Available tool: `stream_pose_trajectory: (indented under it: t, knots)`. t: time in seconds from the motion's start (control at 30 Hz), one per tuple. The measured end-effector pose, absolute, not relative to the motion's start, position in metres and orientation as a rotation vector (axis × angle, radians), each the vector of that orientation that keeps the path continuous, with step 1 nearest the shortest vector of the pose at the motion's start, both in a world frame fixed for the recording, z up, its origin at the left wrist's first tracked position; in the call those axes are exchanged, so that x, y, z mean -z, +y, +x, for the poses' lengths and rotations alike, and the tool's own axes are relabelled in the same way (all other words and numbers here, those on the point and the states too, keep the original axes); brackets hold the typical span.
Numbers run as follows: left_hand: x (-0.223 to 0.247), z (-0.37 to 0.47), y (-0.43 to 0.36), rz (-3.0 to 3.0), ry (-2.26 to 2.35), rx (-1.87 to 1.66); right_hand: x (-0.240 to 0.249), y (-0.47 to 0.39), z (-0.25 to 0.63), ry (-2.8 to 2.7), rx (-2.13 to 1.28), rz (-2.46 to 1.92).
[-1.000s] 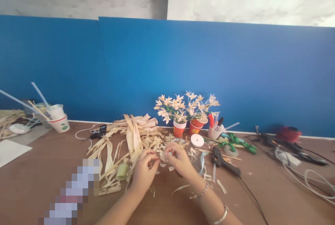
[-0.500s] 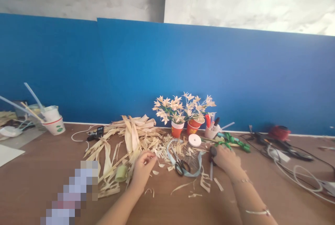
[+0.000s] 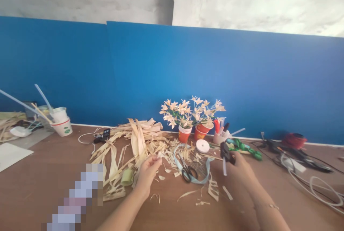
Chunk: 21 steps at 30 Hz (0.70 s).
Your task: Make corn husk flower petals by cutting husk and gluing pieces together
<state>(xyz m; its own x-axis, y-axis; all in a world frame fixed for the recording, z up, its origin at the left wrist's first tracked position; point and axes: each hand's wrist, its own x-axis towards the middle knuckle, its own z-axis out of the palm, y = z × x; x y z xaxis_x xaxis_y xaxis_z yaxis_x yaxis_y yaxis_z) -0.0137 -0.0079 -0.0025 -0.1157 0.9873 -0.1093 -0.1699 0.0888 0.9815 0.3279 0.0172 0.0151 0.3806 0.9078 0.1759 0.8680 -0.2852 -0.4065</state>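
Observation:
My left hand is pinched over the scraps in front of the dried husk pile, its fingertips on something small and pale that I cannot make out. On the right, my right hand is closed on a black tool, perhaps a glue gun, with a whitish stick hanging below it. Between the hands lie black scissors, a light blue ribbon loop and loose husk strips. A white ribbon roll sits behind them.
Husk flowers stand in red cups at the back. Green bundles lie right of the pen cup. White cables spread at far right, a white cup stands left, and a green roll is near the husks.
My right hand has lifted the black tool and stick off the table. My left hand keeps its pinch in nearly the same place. The whole view has shifted slightly.

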Motion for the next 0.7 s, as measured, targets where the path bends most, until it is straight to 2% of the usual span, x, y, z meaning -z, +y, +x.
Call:
stream_pose_trajectory:
  t: [0.13, 0.27, 0.5, 0.7]
  knots:
    - [0.001, -0.013, -0.008, 0.922, 1.137, -1.278, -0.031, 0.014, 0.28, -1.465, -0.442, -1.66]
    - [0.003, -0.015, -0.007, 0.951, 1.138, -1.268, -0.037, 0.003, 0.215, -1.652, -0.735, -1.338]
    - [0.01, -0.019, -0.003, 1.138, 1.26, -1.414, -0.021, -0.012, 0.159, -2.017, -0.424, -1.088]
    - [0.014, -0.019, 0.0, 1.37, 1.327, -1.488, 0.004, -0.011, 0.157, -2.026, -0.381, -1.09]
